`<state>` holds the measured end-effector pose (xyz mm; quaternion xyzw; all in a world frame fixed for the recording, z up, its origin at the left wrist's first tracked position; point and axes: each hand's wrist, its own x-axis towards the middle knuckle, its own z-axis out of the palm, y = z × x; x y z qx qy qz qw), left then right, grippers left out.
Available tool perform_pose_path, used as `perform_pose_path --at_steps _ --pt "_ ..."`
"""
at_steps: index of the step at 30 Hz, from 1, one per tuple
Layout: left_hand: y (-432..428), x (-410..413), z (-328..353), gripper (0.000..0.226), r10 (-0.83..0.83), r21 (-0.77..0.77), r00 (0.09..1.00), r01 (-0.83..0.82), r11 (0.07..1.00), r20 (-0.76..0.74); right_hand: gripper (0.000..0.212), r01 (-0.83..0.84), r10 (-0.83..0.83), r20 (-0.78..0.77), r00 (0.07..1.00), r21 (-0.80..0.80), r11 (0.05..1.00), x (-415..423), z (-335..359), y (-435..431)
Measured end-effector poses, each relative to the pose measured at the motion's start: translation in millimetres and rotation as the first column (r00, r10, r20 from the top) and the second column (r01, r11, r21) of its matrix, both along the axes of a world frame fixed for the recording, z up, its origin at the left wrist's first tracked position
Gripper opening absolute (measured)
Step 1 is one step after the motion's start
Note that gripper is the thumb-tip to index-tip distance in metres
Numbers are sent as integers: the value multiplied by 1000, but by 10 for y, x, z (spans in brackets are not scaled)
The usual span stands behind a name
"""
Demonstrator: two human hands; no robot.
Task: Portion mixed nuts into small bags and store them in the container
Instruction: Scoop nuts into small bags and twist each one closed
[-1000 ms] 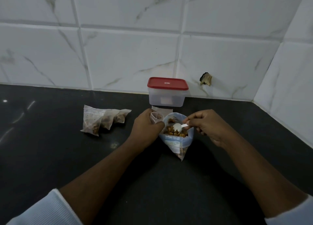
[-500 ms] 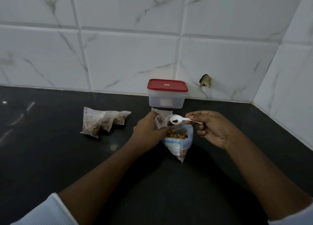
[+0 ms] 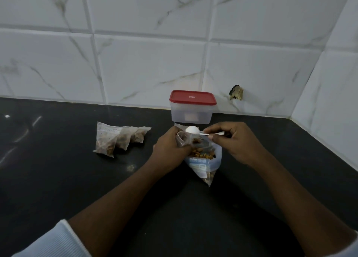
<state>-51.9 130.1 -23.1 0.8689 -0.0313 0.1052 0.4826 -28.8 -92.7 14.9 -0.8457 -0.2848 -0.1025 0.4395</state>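
**A:** Small bag [image 3: 183,138] sits at the left lip of the big nut bag [image 3: 203,162]. The left hand [image 3: 170,148] grips its mouth open, and the right hand [image 3: 232,140] pinches the spoon [image 3: 192,130], bowl tipped over it.

**B:** What's the risk?

**A:** That mouth looks narrow and floppy, so nuts [image 3: 201,154] could skip onto the worktop [image 3: 77,179]. A nudge might also topple the big nut bag.

**B:** And around it?

**A:** The container [image 3: 192,113] is just behind the big nut bag, and its red lid [image 3: 192,97] is on, which blocks storing. Three filled bags [image 3: 120,138] lie to the left.
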Motion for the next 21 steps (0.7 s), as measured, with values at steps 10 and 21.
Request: perform_pose_path --at_steps 10,21 --pt "-22 22 5 29 86 106 996 -83 991 -25 24 324 -273 174 946 -506 799 243 -107 -62" --pt "-26 23 -4 28 91 39 996 -90 995 -9 24 116 -111 32 993 -322 940 148 -156 27"
